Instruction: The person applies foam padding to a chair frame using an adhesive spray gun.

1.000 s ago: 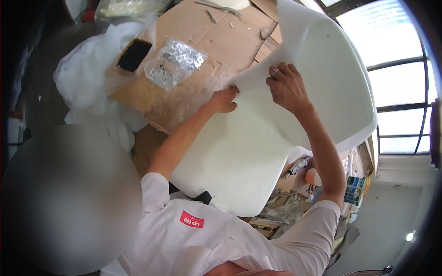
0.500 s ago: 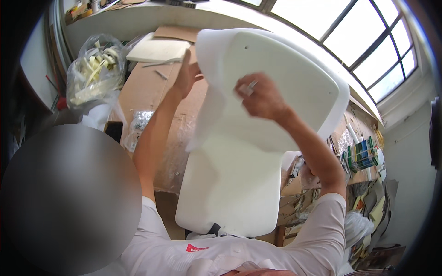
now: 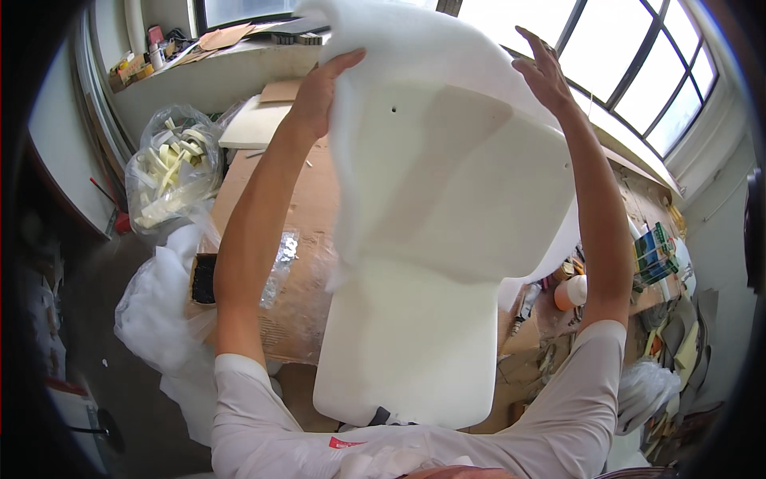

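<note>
A big white foam piece is lying between the person's two arms. Its narrow end is sitting right by the shirt, and its wide end is pointing away over the brown bench. A soft white sheet is sticking out past the wide end. The left grip is resting at the sheet's left edge, just left of the foam; I cannot tell if it is pinching. The right grip is holding nothing, its fingers spreading out near the sheet's far right edge, past the foam's wide end. A bag of shiny bits is lying left of the foam, and an orange tub is sitting on its right.
</note>
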A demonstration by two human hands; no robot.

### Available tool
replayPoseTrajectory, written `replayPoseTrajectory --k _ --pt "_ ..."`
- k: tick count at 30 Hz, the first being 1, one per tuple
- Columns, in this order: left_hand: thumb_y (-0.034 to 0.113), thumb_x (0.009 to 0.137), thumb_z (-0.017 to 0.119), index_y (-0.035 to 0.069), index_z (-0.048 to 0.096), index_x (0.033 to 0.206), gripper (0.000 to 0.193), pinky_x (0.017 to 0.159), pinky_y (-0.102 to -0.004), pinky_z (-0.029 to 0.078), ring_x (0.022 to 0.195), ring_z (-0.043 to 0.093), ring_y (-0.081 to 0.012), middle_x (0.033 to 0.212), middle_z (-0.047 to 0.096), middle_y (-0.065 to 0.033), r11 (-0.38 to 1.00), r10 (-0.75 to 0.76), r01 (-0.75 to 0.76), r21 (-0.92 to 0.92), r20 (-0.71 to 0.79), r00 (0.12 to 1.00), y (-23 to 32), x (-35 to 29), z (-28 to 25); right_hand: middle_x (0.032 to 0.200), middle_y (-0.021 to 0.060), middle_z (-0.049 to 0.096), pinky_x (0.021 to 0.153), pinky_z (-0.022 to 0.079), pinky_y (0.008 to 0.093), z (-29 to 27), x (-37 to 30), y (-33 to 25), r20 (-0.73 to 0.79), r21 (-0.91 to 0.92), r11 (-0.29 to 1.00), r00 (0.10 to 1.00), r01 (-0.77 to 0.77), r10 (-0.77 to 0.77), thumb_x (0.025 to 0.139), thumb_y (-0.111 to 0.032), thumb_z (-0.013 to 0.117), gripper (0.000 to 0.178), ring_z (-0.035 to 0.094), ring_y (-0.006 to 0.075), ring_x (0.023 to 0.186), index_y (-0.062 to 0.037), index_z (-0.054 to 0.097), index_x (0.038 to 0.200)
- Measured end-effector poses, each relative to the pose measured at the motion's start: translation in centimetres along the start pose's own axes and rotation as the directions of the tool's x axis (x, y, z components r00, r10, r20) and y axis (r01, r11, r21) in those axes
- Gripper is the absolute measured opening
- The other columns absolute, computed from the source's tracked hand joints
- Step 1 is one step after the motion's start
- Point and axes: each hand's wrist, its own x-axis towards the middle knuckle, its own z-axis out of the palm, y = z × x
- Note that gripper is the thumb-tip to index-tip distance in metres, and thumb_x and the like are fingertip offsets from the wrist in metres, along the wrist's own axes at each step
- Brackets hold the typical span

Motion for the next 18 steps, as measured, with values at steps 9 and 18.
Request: replayPoseTrajectory --k 9,18 --pt "0.007 0.085 0.059 0.001 0.061 0.109 0.025 0.085 -0.0346 0.049 0.094 0.059 -0.021 0.101 0.064 -0.0083 0.856 0.373 -0.432 0.285 0.241 0.896 -2.0 -0.1 -2.0 0.153 0.0214 0.019 0.115 0.014 0.0571 -2.0 6.6 -3.8 0.47 0.512 0.855 0.86 -0.083 -0.198 0.075 -0.066 0.06 0.102 0.014 0.0388 0.142 -0.0087 0.019 0.149" --pt "0.019 0.09 0.052 -0.001 0.056 0.117 0.034 0.096 -0.0359 0.041 0.103 0.054 -0.0212 0.114 0.06 -0.0087 0.881 0.463 -0.462 0.102 0.018 0.886 -1.4 1.6 -2.3 0.091 0.0154 0.066 0.07 0.051 0.0403 -2.5 6.2 -14.6 0.523 0.098 0.989 0.84 0.11 -0.146 0.072 -0.004 0.057 0.038 0.065 0.0279 0.079 -0.0069 0.06 0.109"
